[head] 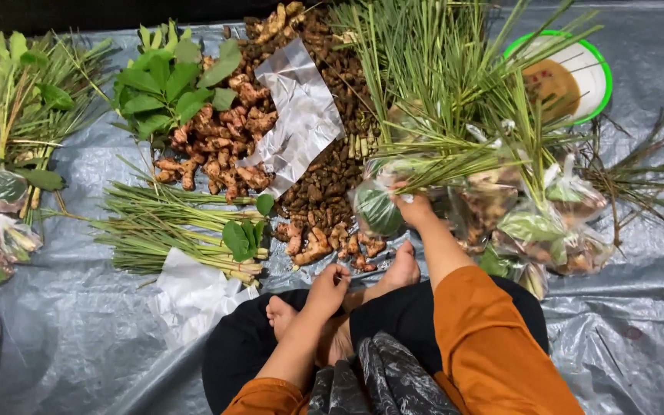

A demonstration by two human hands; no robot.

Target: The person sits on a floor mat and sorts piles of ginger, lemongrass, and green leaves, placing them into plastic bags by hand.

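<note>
Single head view, looking steeply down over lap at grey tarp (63, 338), close, arm's reach

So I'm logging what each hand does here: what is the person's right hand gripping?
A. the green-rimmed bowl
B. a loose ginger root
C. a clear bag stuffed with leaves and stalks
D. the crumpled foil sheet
C: the right hand pinches the top of a clear bag with green leaves inside and long stalks sticking out.
</note>
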